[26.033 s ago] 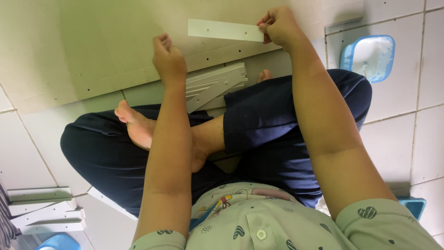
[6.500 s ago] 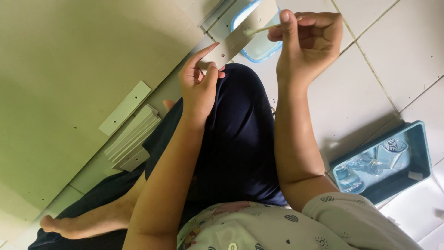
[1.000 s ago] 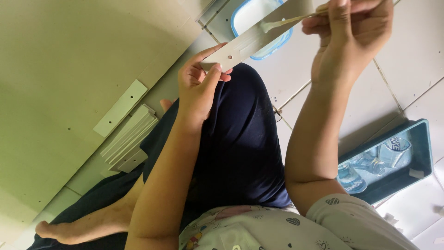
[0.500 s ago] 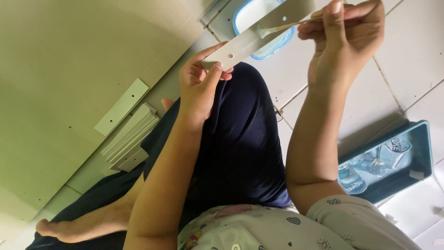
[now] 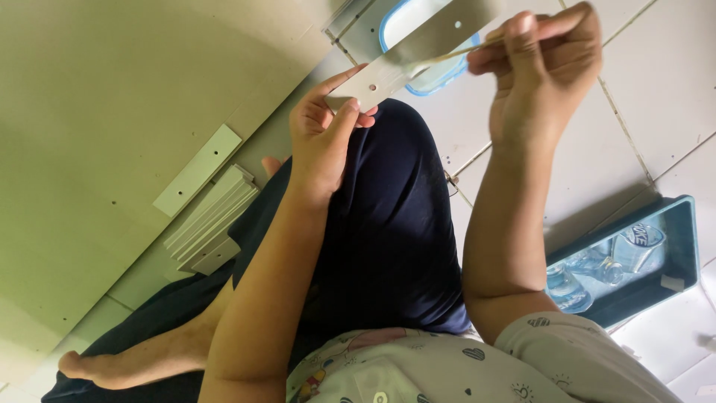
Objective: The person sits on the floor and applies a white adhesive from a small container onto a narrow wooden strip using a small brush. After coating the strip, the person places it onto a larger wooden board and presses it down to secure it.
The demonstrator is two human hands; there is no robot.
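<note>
We see the left hand (image 5: 324, 138) closed on the lower end of a flat grey strip (image 5: 418, 48), thumb and fingers pinching it. The strip has small holes and points up to the right, held in the air above the knee in dark trousers (image 5: 388, 246). The right hand (image 5: 541, 71) is closed around a thin stick (image 5: 455, 54) whose tip touches the strip. On the tiled floor (image 5: 656, 89) stands a teal tray (image 5: 682, 254) with plastic bottles (image 5: 604, 261). A stack of similar strips (image 5: 212, 220) lies beside a large pale board (image 5: 112, 112).
</note>
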